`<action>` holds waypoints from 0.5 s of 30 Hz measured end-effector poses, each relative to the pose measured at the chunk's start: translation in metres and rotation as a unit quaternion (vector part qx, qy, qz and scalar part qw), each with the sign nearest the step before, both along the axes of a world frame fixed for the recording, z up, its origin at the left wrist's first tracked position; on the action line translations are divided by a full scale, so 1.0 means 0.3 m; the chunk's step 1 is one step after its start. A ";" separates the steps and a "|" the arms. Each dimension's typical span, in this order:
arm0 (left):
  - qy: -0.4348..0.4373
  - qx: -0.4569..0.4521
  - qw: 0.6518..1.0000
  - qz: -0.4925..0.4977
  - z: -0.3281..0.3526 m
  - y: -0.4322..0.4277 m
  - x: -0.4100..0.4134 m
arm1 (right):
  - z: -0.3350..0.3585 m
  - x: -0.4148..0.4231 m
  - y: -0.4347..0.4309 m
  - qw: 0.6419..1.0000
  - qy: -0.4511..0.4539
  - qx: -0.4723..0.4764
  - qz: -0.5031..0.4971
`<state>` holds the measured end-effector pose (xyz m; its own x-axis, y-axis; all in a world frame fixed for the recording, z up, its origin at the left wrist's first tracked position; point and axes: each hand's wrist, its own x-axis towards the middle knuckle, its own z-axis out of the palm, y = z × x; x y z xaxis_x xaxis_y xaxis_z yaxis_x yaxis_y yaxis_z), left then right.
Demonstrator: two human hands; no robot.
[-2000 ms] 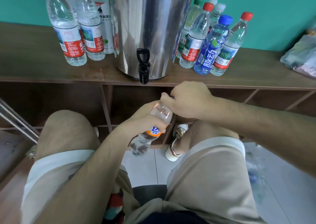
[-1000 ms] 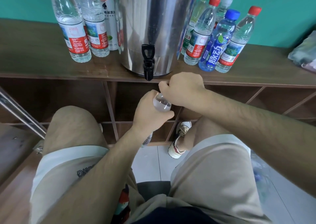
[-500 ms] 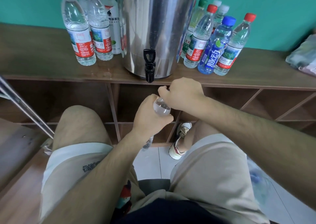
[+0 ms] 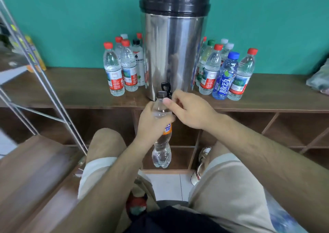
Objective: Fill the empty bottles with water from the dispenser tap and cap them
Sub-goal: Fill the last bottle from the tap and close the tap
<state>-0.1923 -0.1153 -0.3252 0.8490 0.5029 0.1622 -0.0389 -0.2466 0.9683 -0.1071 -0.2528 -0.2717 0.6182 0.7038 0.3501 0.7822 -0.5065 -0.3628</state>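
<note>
Left fingers [image 4: 168, 120] around bottle [image 4: 161, 151]

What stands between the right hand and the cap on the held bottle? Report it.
Nothing visible. The right hand is beside the dark cap of the bottle gripped by the left hand, its thumb on the neck just under the cap. The dispenser tap is behind the cap, not between.

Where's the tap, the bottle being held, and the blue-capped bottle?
tap [image 4: 165, 87], head view, black handle.
held bottle [image 4: 161, 154], head view, clear lower body.
blue-capped bottle [image 4: 224, 85], head view, blue label.
</note>
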 end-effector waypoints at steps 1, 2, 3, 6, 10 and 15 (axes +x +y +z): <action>-0.013 -0.012 1.000 0.000 0.048 0.019 -0.003 | -0.003 -0.008 -0.013 0.997 0.063 0.043 0.029; -0.027 -0.020 0.999 0.001 0.096 0.041 -0.005 | -0.013 -0.022 -0.020 0.988 0.123 0.074 0.052; -0.039 -0.021 0.999 0.004 0.145 0.063 -0.005 | -0.025 -0.040 -0.022 0.980 0.167 0.086 0.066; -0.054 -0.004 0.998 0.011 0.292 0.109 -0.004 | -0.033 -0.103 0.020 0.982 0.162 0.054 0.075; -0.080 0.035 0.995 0.041 0.416 0.135 0.002 | 0.035 -0.165 0.167 0.978 0.152 0.138 0.038; -0.075 0.046 0.993 0.079 0.489 0.206 -0.004 | 0.130 -0.148 0.323 0.980 0.110 0.164 -0.023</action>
<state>-0.1934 -0.0536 -0.1786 0.7237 0.6054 0.3314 -0.1340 -0.3478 0.9280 -0.1515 -0.1560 -0.2327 0.7330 0.5452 0.4067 0.6453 -0.3684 -0.6692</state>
